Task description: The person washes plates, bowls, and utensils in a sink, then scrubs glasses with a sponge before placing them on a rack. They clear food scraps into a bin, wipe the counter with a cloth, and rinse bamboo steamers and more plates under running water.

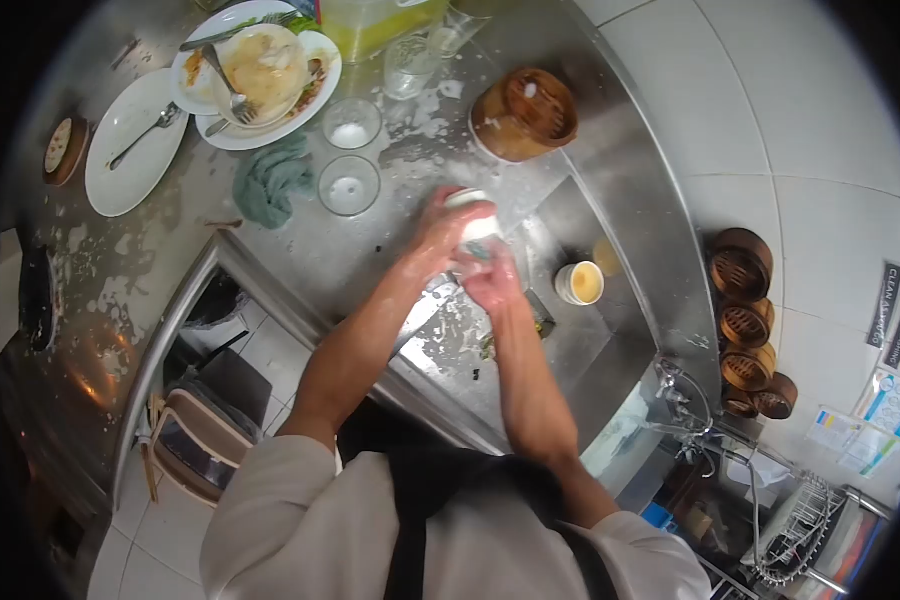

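Note:
Over the steel counter, my left hand is wrapped around a small white cup. Foam or water blurs the cup's outline. My right hand is closed just below it, against the cup's lower side. A bit of green, perhaps a scouring pad, shows between the right fingers and the cup; most of it is hidden. To the right stands a small ribbed cup with something yellowish inside. Two clear glass bowls sit beyond my left hand, beside a crumpled green cloth.
Stacked dirty plates with forks and an oval plate with a spoon lie at the far left. A bamboo steamer stands at the back. More steamers line the right wall near a spray tap. Foam spots the counter.

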`<control>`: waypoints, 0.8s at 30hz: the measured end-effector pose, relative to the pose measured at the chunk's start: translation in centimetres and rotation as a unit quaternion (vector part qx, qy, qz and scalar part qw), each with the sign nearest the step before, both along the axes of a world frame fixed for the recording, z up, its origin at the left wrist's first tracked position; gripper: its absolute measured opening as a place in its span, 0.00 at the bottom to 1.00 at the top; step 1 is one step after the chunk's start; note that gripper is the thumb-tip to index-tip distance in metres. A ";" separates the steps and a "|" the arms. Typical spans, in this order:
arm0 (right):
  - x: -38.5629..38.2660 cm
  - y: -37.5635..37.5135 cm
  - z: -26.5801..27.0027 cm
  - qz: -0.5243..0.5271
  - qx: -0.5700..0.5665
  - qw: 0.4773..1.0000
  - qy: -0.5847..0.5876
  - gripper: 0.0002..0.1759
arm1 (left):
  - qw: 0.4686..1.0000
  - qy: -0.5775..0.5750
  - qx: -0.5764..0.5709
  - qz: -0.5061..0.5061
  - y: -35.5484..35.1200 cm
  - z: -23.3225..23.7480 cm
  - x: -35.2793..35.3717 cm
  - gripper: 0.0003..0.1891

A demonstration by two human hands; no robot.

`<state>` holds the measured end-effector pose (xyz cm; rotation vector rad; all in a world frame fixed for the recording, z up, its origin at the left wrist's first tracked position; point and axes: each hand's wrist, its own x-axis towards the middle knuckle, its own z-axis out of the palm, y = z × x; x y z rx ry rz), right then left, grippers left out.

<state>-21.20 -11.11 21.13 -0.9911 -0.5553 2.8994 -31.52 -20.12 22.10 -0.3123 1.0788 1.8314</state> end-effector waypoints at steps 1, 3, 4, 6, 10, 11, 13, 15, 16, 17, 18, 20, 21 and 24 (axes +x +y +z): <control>0.2 0.4 0.2 0.001 -0.002 1.000 0.000 0.17 | 0.999 0.038 0.030 0.024 0.6 -0.3 0.3 0.29; 1.7 0.9 1.7 0.061 0.040 0.997 0.014 0.18 | 0.995 0.060 0.061 0.053 1.5 -1.7 0.5 0.27; 3.2 0.7 2.9 0.057 0.035 0.998 0.007 0.18 | 0.992 -0.068 0.089 0.062 1.6 -2.7 -0.6 0.23; 4.7 0.4 6.0 0.045 0.239 0.970 -0.008 0.24 | 0.983 -0.129 0.098 0.087 0.5 -3.4 -2.4 0.16; 3.4 0.4 5.5 0.055 0.560 0.815 -0.138 0.32 | 0.989 -0.105 0.099 0.037 0.9 -1.9 -1.2 0.19; 2.5 0.4 5.0 0.051 0.564 0.812 -0.142 0.32 | 0.988 -0.107 0.104 0.032 1.3 -1.3 -0.2 0.19; 0.8 0.4 3.6 0.084 0.561 0.809 -0.153 0.28 | 0.996 0.061 0.061 -0.001 1.4 -0.3 1.5 0.24; 0.2 2.4 0.7 0.079 0.698 0.693 -0.162 0.27 | 0.979 0.201 0.023 -0.008 1.9 -2.6 3.1 0.28; 0.3 3.1 -0.1 0.083 0.814 0.549 -0.169 0.26 | 0.944 0.331 -0.013 -0.003 2.3 -4.3 4.1 0.33; 0.1 3.2 0.8 0.078 0.816 0.548 -0.168 0.26 | 0.926 0.377 -0.016 -0.008 2.1 -4.2 3.9 0.35; 0.0 2.8 2.2 0.121 0.838 0.484 -0.222 0.25 | 0.906 0.423 -0.020 -0.011 1.9 -4.0 3.7 0.37; 0.4 1.8 4.2 0.102 0.907 0.367 -0.180 0.22 | 0.874 0.480 -0.053 -0.051 1.3 -3.8 2.9 0.38; 0.1 1.7 4.8 0.102 0.907 0.368 -0.179 0.22 | 0.861 0.493 -0.082 -0.093 1.1 -3.8 2.5 0.36; 0.3 1.5 5.8 0.081 0.957 0.270 0.069 0.19 | 0.735 0.581 -0.225 -0.268 0.4 -2.9 2.1 0.23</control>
